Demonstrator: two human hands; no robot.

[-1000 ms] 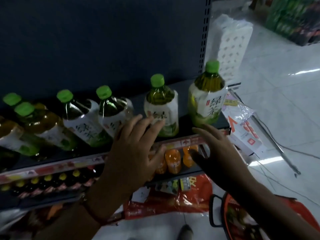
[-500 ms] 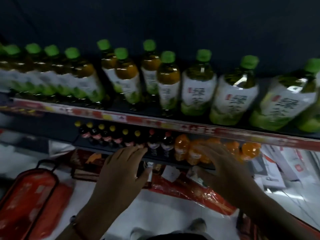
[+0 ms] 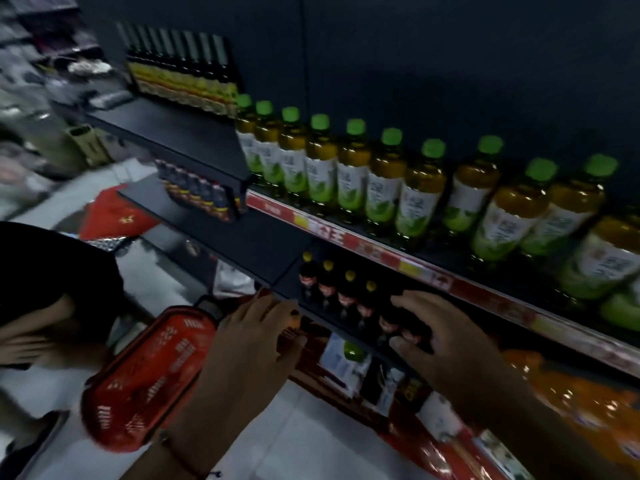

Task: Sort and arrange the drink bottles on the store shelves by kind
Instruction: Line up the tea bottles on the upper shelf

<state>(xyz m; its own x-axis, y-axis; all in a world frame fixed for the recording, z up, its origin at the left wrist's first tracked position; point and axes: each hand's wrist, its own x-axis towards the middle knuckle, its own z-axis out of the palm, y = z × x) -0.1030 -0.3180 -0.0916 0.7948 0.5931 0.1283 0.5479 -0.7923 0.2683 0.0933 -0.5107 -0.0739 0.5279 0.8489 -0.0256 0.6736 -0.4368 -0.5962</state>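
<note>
A long row of green-capped tea bottles [image 3: 384,174] stands on the upper shelf [image 3: 429,271] behind a red price strip. On the dark shelf below [image 3: 263,244], small dark bottles with yellow caps [image 3: 339,292] stand in a row. My left hand [image 3: 256,341] hovers with spread fingers just left of them, holding nothing. My right hand [image 3: 446,337] reaches over the right end of that row, fingers spread above the small bottles; I cannot tell whether it touches them. Orange drink bottles [image 3: 571,407] lie low at the right.
A red shopping basket [image 3: 145,372] sits on the floor below my left hand. Another person [image 3: 45,306] is at the left edge. More dark bottles [image 3: 197,192] and tall bottles [image 3: 180,74] fill the shelves to the left. Red packaged goods lie under the lowest shelf.
The view has swung left along the shelves. Both hands dropped from the tea shelf's edge to the lower shelf with the small dark bottles. The red basket is now under my left hand.
</note>
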